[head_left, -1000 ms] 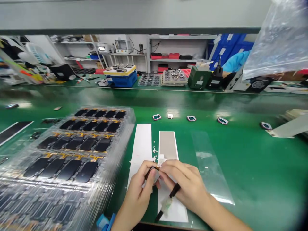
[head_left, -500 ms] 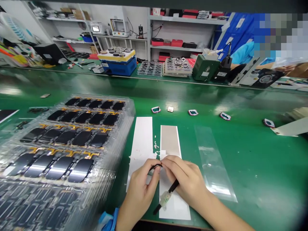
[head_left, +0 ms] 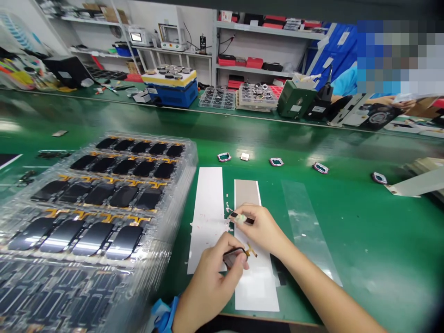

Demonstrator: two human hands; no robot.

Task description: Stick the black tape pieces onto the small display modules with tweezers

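Observation:
My left hand (head_left: 210,277) grips a small watch screen (head_left: 233,258) with a dark rim between thumb and fingers. Its orange flex cable (head_left: 252,250) sticks out to the right. A dark pair of tweezers (head_left: 249,220), wrapped in pale tape, is in my right hand (head_left: 265,231), beyond and to the right of the screen. Both hands are above a paper strip (head_left: 256,296) with a greyish upper part. Left of that lies a white strip (head_left: 210,199); tiny white scraps (head_left: 227,203) are scattered between the two.
Stacked clear trays (head_left: 187,157) of watch screens fill the left side. A transparent film strip (head_left: 305,222) lies at the right. Several small watch frames (head_left: 276,162) form a row behind the strips. Boxes and another person's arm (head_left: 347,79) are across the bench.
My right hand has moved away from the left and turned the tweezers, whose taped part now points up-left. My left hand has lowered slightly and tilted the screen, exposing its face and flex cable.

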